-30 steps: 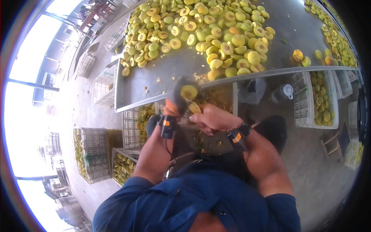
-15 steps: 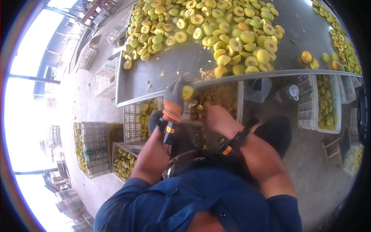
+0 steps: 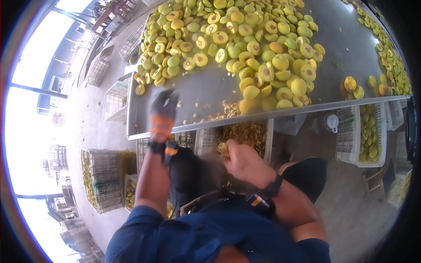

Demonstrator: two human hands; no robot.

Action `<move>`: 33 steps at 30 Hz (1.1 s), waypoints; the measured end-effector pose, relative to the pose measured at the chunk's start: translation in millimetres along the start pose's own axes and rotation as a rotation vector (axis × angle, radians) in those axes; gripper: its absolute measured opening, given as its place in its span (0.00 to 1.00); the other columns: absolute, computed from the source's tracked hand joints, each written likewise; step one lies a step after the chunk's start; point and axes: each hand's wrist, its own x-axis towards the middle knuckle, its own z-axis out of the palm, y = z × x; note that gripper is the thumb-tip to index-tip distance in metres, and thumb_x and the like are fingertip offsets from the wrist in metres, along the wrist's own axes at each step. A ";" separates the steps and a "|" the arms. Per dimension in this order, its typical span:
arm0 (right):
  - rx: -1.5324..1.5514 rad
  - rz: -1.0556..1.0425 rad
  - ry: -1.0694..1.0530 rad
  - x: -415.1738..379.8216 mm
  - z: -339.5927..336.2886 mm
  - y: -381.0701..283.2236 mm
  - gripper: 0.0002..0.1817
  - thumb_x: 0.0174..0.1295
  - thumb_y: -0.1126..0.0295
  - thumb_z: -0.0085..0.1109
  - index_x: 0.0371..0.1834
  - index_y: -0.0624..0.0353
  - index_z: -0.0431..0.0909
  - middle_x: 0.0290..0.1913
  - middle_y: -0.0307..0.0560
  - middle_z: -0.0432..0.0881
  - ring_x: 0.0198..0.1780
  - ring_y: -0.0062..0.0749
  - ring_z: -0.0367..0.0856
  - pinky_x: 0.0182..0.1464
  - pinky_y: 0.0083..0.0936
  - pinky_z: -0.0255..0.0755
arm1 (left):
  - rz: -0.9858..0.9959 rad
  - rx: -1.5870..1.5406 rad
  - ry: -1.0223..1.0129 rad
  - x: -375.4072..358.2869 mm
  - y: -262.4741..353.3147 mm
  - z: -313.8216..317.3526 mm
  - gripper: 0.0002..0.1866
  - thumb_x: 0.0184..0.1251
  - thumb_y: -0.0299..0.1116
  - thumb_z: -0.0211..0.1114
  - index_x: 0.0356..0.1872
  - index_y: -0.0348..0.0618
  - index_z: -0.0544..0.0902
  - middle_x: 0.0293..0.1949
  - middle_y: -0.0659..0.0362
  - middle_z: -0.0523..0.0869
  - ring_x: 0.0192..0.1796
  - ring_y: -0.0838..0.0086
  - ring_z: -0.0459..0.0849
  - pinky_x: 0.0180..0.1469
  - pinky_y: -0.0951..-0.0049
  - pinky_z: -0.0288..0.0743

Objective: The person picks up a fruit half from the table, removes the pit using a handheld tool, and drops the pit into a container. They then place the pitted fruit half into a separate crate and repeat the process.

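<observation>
My left hand (image 3: 164,109), in a dark glove with an orange cuff, is over the left part of the metal table (image 3: 197,90), near its front edge. Motion smears its fingers, so its grip is unclear. Below the table edge, my bare right hand (image 3: 243,160) is closed around a small yellowish piece (image 3: 223,149). That hand is in front of a white crate (image 3: 268,139) holding brown and yellow scraps (image 3: 247,133). Many halved yellow-green fruits (image 3: 245,30) lie heaped on the table, with small pits (image 3: 226,110) scattered near the edge.
Crates of fruit (image 3: 103,175) are stacked at the left. On the right, beneath the table, are another fruit crate (image 3: 348,136), a clear jug (image 3: 330,123) and a small wooden stool (image 3: 374,180). The table's raised metal rim (image 3: 302,110) runs across the view.
My left hand has moved left and over the table; the yellow fruit piece it held is no longer visible there. My right hand is lower in the view. The camera view has shifted slightly.
</observation>
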 end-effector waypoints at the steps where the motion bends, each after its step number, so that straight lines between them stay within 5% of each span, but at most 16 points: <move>1: 0.000 0.007 0.000 1.7 -0.4 -1.1 0.15 0.71 0.63 0.62 0.46 0.65 0.74 0.33 0.70 0.86 0.40 0.71 0.87 0.45 0.61 0.79 | 0.352 0.353 -0.061 24.2 8.3 25.9 0.13 0.76 0.30 0.70 0.57 0.40 0.90 0.52 0.49 0.93 0.50 0.56 0.92 0.59 0.63 0.82; 3: 0.016 0.025 -0.009 3.5 -4.7 -3.4 0.15 0.72 0.62 0.62 0.47 0.65 0.74 0.33 0.69 0.87 0.40 0.71 0.87 0.46 0.61 0.79 | 0.200 0.181 -0.104 62.6 50.0 87.2 0.19 0.72 0.34 0.73 0.62 0.48 0.88 0.56 0.48 0.91 0.59 0.49 0.90 0.64 0.58 0.82; 8: 0.027 -0.032 0.060 6.0 -6.8 -0.5 0.14 0.73 0.63 0.64 0.46 0.63 0.73 0.30 0.67 0.86 0.36 0.70 0.87 0.40 0.60 0.79 | 0.484 0.503 -0.317 154.9 31.7 191.4 0.22 0.69 0.32 0.72 0.64 0.50 0.88 0.62 0.51 0.89 0.60 0.50 0.90 0.64 0.55 0.83; 12: 0.046 -0.036 0.115 6.1 -6.6 3.9 0.14 0.74 0.64 0.65 0.44 0.63 0.72 0.30 0.70 0.84 0.36 0.73 0.84 0.39 0.60 0.77 | 0.190 0.681 -0.803 174.8 59.2 170.8 0.25 0.68 0.41 0.76 0.65 0.51 0.87 0.51 0.51 0.93 0.56 0.46 0.90 0.64 0.55 0.83; 13: 0.070 -0.026 0.112 5.3 -8.1 2.1 0.14 0.74 0.64 0.64 0.44 0.63 0.72 0.31 0.70 0.84 0.36 0.73 0.84 0.39 0.59 0.77 | 0.257 0.726 -0.791 169.5 47.0 166.5 0.27 0.69 0.46 0.78 0.64 0.45 0.86 0.43 0.49 0.94 0.47 0.52 0.94 0.55 0.57 0.88; 15: 0.112 -0.013 0.106 6.8 -16.8 -2.3 0.14 0.74 0.64 0.64 0.44 0.64 0.73 0.31 0.70 0.84 0.37 0.73 0.84 0.40 0.59 0.77 | 0.089 0.520 -0.811 154.7 15.3 152.0 0.27 0.71 0.47 0.77 0.62 0.39 0.86 0.40 0.50 0.93 0.41 0.59 0.94 0.45 0.61 0.89; 17: 0.143 0.024 0.121 8.7 -19.0 -4.8 0.14 0.74 0.63 0.63 0.44 0.64 0.74 0.31 0.70 0.84 0.38 0.73 0.84 0.41 0.58 0.77 | -0.315 0.143 -0.816 129.1 7.0 129.3 0.27 0.76 0.45 0.75 0.61 0.30 0.83 0.40 0.50 0.91 0.31 0.70 0.91 0.32 0.71 0.87; 20: 0.166 -0.009 0.209 12.6 -13.8 0.0 0.14 0.73 0.65 0.64 0.47 0.66 0.76 0.33 0.70 0.85 0.39 0.72 0.85 0.42 0.55 0.78 | -0.445 -0.482 -0.715 62.1 17.1 91.4 0.25 0.77 0.37 0.72 0.65 0.28 0.81 0.46 0.49 0.91 0.33 0.67 0.91 0.37 0.68 0.88; 23: 0.229 0.009 0.249 12.9 -17.6 -5.4 0.15 0.72 0.68 0.65 0.53 0.67 0.77 0.40 0.72 0.87 0.45 0.73 0.86 0.46 0.51 0.80 | -0.356 -0.659 -0.686 3.6 45.3 64.2 0.25 0.76 0.30 0.70 0.68 0.28 0.79 0.51 0.48 0.90 0.36 0.66 0.91 0.41 0.68 0.88; 30: 0.158 -0.154 0.422 9.0 -13.2 -5.1 0.17 0.70 0.68 0.62 0.55 0.71 0.77 0.39 0.76 0.86 0.47 0.77 0.84 0.50 0.58 0.79 | -0.177 -0.575 -0.532 -72.0 100.9 37.5 0.23 0.72 0.25 0.70 0.66 0.29 0.82 0.50 0.50 0.92 0.40 0.72 0.91 0.42 0.71 0.87; 33: 0.094 -0.034 0.362 0.1 -13.6 -8.7 0.17 0.72 0.67 0.60 0.54 0.71 0.77 0.41 0.77 0.86 0.48 0.78 0.84 0.51 0.61 0.78 | -0.204 -0.424 -0.464 -87.7 111.4 33.4 0.23 0.70 0.29 0.74 0.64 0.32 0.83 0.51 0.51 0.93 0.51 0.72 0.90 0.57 0.69 0.85</move>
